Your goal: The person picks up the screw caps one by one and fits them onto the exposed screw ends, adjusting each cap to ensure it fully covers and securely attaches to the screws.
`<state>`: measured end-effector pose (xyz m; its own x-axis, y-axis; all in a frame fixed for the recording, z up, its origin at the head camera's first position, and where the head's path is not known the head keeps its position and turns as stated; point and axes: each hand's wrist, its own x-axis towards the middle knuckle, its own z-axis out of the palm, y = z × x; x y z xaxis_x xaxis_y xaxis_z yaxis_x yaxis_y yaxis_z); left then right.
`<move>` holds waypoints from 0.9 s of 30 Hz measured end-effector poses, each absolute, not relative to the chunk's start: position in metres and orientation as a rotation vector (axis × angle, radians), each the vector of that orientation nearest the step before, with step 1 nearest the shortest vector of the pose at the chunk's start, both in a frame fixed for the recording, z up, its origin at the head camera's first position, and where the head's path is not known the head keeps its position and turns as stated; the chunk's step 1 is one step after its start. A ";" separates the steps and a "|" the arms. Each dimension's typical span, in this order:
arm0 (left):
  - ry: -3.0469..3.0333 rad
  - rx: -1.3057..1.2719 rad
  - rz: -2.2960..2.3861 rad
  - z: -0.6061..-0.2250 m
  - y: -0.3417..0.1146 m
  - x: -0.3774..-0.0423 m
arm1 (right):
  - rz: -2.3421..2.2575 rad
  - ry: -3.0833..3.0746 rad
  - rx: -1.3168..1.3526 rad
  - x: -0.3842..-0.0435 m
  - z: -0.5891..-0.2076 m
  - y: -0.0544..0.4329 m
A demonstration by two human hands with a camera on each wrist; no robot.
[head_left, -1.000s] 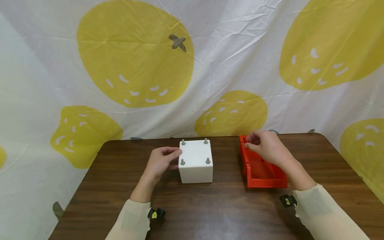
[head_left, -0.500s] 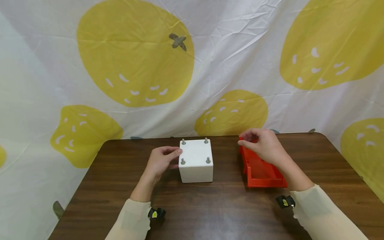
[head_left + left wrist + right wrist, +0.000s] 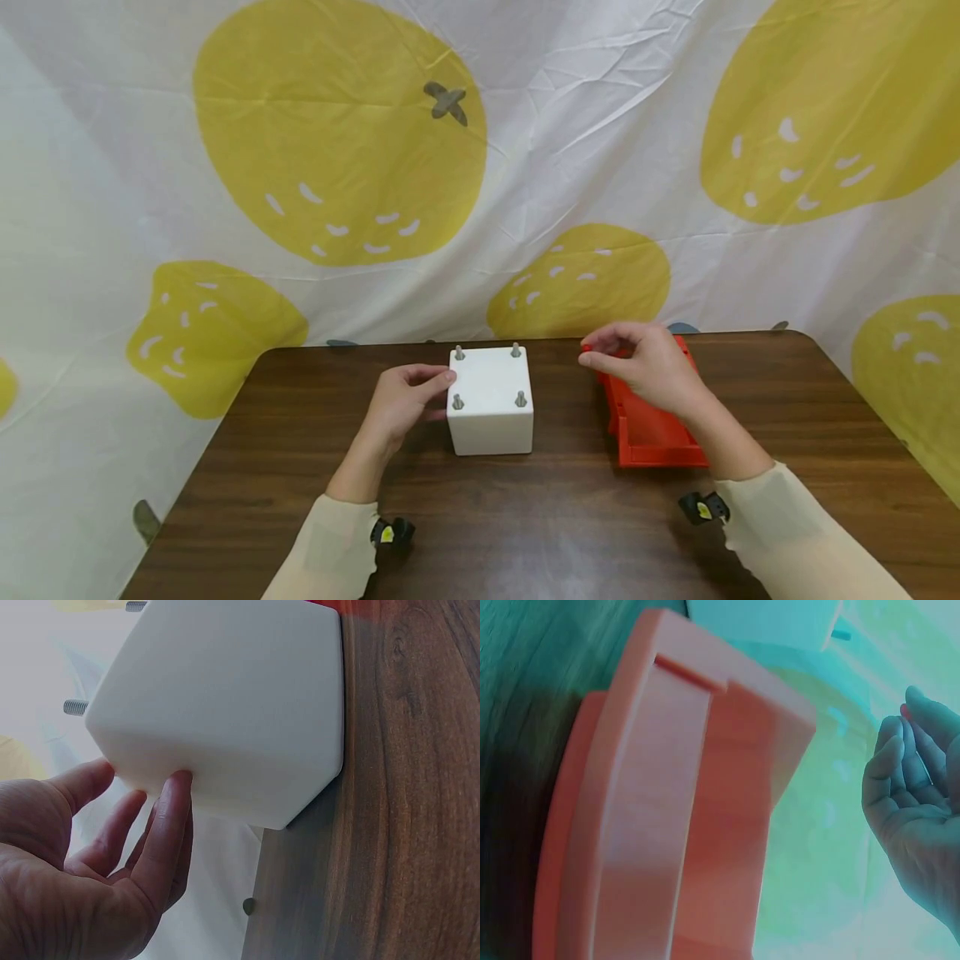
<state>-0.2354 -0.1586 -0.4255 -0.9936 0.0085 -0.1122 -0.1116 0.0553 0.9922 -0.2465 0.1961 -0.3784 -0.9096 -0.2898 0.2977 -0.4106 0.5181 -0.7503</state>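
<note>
A white box-shaped block (image 3: pixel 491 400) stands on the table, a threaded metal stud (image 3: pixel 521 399) rising near each top corner. My left hand (image 3: pixel 405 404) rests its fingertips against the block's left side, the thumb at its top edge. In the left wrist view, the fingers (image 3: pixel 169 832) touch the white face without wrapping round it. My right hand (image 3: pixel 648 367) pinches a small red piece (image 3: pixel 587 348) between thumb and fingers, above the left rim of the red bin (image 3: pixel 660 456). Most of that piece is hidden by the fingertips, so I cannot tell its kind.
The red bin lies right of the block, its back part covered by my right hand in the head view. Behind the dark wooden table (image 3: pixel 480 517) hangs a white cloth (image 3: pixel 585 108) printed with yellow fruit.
My right hand has moved left from over the red bin, bringing the small red piece past the bin's left rim. The left hand and the block have stayed in place.
</note>
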 end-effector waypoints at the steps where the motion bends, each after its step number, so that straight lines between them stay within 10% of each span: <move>1: 2.216 -0.108 2.099 -0.425 -0.159 -0.235 | 1.376 -2.615 0.618 -0.246 -0.378 0.195; 27: 2.235 -0.128 2.086 -0.424 -0.159 -0.235 | 1.440 -2.635 0.710 -0.234 -0.383 0.153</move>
